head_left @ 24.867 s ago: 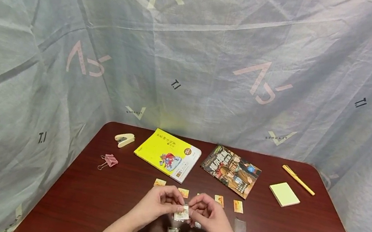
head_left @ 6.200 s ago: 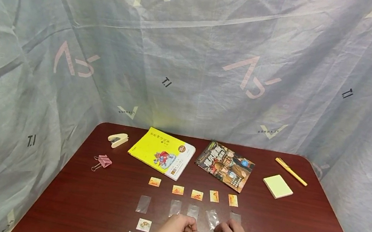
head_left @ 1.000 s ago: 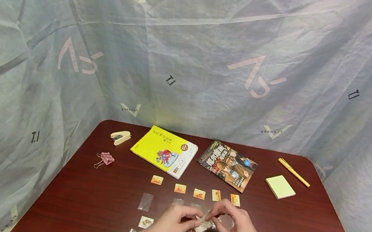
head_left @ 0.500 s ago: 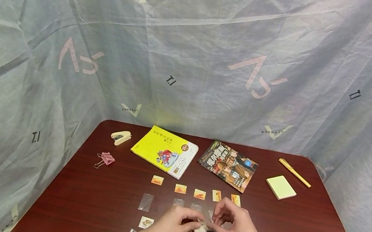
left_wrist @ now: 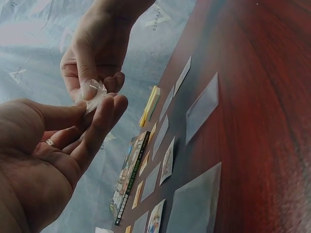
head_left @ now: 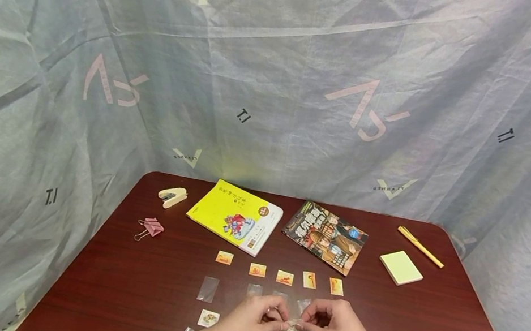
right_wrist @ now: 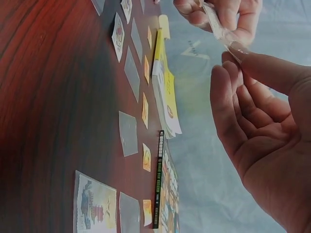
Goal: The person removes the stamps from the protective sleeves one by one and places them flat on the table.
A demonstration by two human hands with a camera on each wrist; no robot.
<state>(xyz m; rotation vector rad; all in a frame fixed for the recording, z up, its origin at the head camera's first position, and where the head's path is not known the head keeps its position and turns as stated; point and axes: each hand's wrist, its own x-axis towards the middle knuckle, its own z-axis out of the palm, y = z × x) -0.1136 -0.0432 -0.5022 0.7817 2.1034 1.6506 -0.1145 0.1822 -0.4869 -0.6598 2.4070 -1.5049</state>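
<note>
Both hands meet over the near middle of the table around a small clear plastic sleeve [head_left: 291, 330], with a pale stamp-like piece apparently inside. My left hand [head_left: 259, 320] pinches its left side between thumb and fingers. My right hand [head_left: 337, 329] pinches the opposite edge; in the right wrist view the crinkled plastic [right_wrist: 228, 36] reaches its thumb tip. What is printed on the piece is hidden by fingers and glare. Beneath and around the hands lie flat clear sleeves [head_left: 208, 289] and a picture stamp [head_left: 209, 318]. Another stamp with a building picture [right_wrist: 97, 206] shows in the right wrist view.
Several orange stamps [head_left: 257, 270] lie in a row beyond the hands. Farther back are a yellow book [head_left: 232, 215], a dark comic-style book [head_left: 324, 237], a cream stapler [head_left: 172, 197], a pink binder clip [head_left: 151, 227], a sticky-note pad [head_left: 401, 267] and a yellow pen [head_left: 420, 247].
Earlier, filled sleeves lay near the hands; now flat clear sleeves and a loose picture stamp lie there. Within the last second my right hand has lowered slightly, its fingers closing in on the sleeve's edge.
</note>
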